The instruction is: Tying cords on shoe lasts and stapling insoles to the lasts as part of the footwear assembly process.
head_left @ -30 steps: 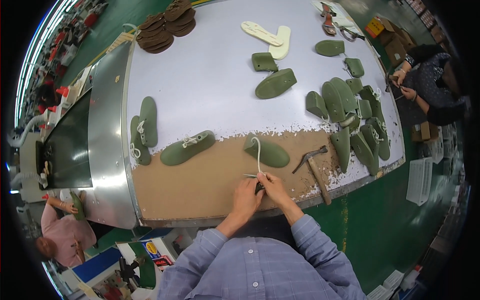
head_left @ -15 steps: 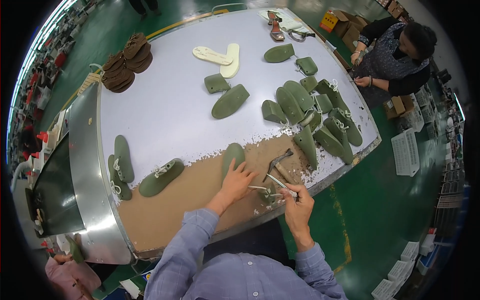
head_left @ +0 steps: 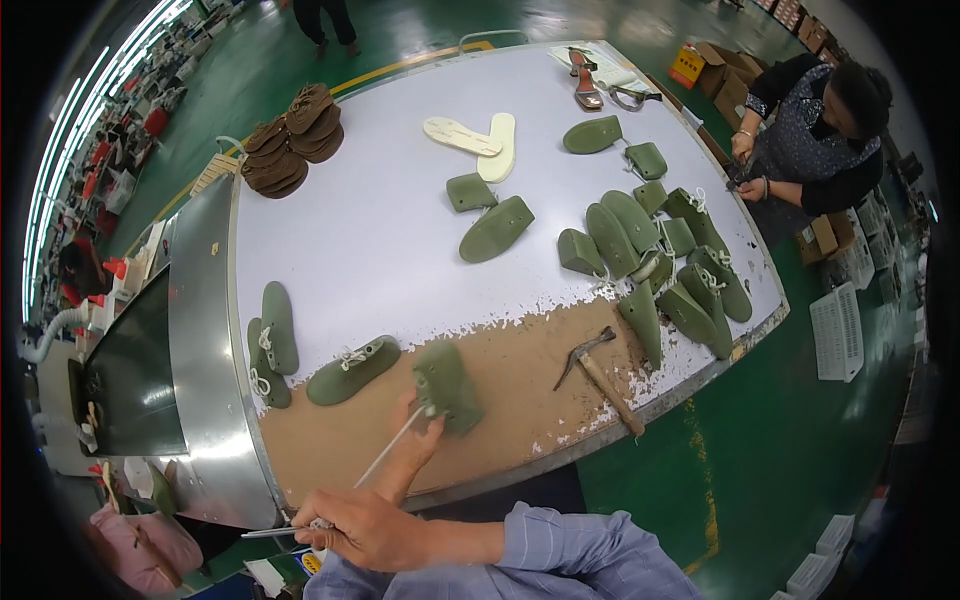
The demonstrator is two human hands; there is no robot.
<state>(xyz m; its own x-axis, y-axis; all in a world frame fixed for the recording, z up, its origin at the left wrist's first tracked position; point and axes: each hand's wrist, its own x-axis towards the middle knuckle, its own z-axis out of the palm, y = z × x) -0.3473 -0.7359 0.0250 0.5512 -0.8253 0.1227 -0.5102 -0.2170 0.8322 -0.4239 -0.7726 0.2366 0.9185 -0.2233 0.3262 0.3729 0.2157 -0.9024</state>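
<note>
My left hand (head_left: 408, 455) grips a green shoe last (head_left: 446, 388), held up over the brown part of the table and a little blurred. A white cord (head_left: 382, 458) runs taut from the last down to my right hand (head_left: 365, 530). That hand crosses in front of my left forearm, closed on the cord's end and on a slim metal tool (head_left: 268, 533) pointing left; its exact kind is unclear. Left of the held last lies a laced green last (head_left: 352, 370). To the right rests a hammer (head_left: 597, 378) with a wooden handle.
More green lasts (head_left: 612, 240) are heaped at the right, with a pair (head_left: 278, 330) at the left edge. Cream insoles (head_left: 497, 150), brown shoe pieces (head_left: 300, 140) and a sandal (head_left: 585, 82) lie farther back. A co-worker (head_left: 820, 140) stands at the right edge.
The left hand has lifted a last off the table. My right hand has swung from the right across to the lower left, drawing the cord out straight. The hammer is uncovered.
</note>
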